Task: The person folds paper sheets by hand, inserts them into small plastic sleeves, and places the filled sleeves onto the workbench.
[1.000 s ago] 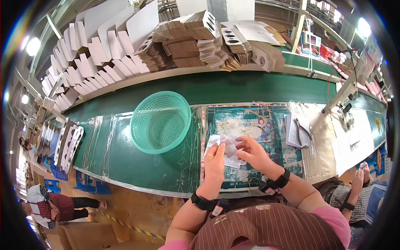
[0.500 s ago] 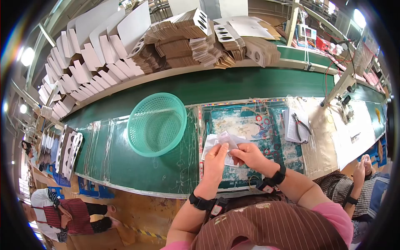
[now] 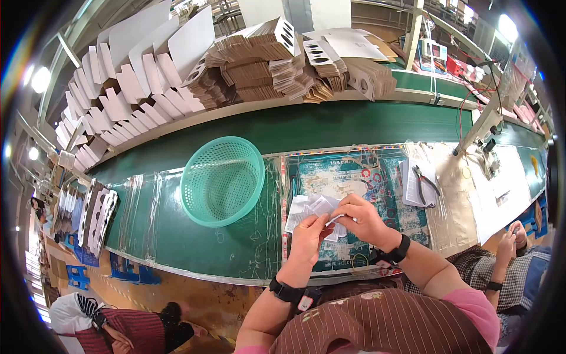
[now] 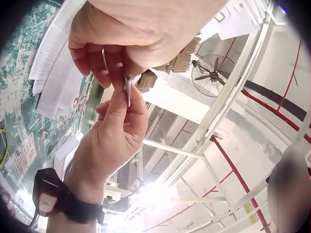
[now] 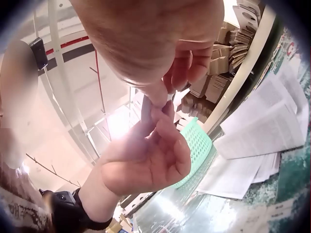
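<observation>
In the head view both hands meet over the near side of the work mat. The left hand (image 3: pixel 305 237) and the right hand (image 3: pixel 364 223) pinch a small, thin, flat packet (image 3: pixel 333 220) between thumbs and fingers. From the left wrist the packet (image 4: pixel 129 93) appears nearly edge-on, a narrow light strip at the fingertips; its kind cannot be told. Most of it is hidden by the fingers. Just beyond the hands, loose folded printed sheets (image 3: pixel 296 213) lie spread on the mat, also visible as white papers (image 5: pixel 262 119) in the right wrist view.
A green mesh basket (image 3: pixel 223 183) stands to the left on the green table (image 3: pixel 147 218). Black-handled pliers (image 3: pixel 425 186) lie on papers at the right. Stacked cardboard inserts (image 3: pixel 253 65) line the back shelf. Another person (image 3: pixel 141 330) is at lower left, with one more at right.
The packet, earlier facing up as a translucent square, has turned nearly edge-on between the fingers. The hands have shifted slightly. The person at lower left has come nearer.
</observation>
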`<state>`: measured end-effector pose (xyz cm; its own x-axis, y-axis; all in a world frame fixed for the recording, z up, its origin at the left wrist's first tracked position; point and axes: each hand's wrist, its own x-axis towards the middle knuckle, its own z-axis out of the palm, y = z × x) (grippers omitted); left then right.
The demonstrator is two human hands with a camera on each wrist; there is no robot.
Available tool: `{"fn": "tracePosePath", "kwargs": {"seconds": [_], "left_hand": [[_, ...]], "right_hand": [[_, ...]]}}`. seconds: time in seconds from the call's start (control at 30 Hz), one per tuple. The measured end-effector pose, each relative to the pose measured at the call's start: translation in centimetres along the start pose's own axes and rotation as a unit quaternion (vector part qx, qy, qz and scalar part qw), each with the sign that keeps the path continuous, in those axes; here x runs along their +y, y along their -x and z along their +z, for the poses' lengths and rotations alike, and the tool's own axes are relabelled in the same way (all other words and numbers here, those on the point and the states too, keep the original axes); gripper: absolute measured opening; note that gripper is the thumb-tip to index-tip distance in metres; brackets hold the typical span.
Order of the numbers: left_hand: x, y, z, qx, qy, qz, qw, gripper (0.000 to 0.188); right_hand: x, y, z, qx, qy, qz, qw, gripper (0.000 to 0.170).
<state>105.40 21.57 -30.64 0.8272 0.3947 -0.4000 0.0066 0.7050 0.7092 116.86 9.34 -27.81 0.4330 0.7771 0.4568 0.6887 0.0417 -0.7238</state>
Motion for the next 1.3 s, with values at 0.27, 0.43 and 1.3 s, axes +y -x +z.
{"fn": "tracePosePath", "kwargs": {"seconds": [0.27, 0.43, 1.3], "left_hand": [[-0.6, -0.1, -0.3, -0.014, -0.098, 0.029, 0.995, 0.02], [-1.3, 0.2, -0.6, -0.034, -0.083, 0.071, 0.993, 0.021], [1.7, 2.5, 0.6, -0.094, 0.04, -0.07, 0.992, 0.02]], "right_hand": [[0.6, 0.0, 0.2, -0.039, -0.047, 0.156, 0.986, 0.011], [-0.1, -0.4, 0.1, -0.052, -0.037, 0.237, 0.97, 0.017], [0.2, 0.6, 0.7, -0.081, -0.375, 0.303, 0.873, 0.021]]}}
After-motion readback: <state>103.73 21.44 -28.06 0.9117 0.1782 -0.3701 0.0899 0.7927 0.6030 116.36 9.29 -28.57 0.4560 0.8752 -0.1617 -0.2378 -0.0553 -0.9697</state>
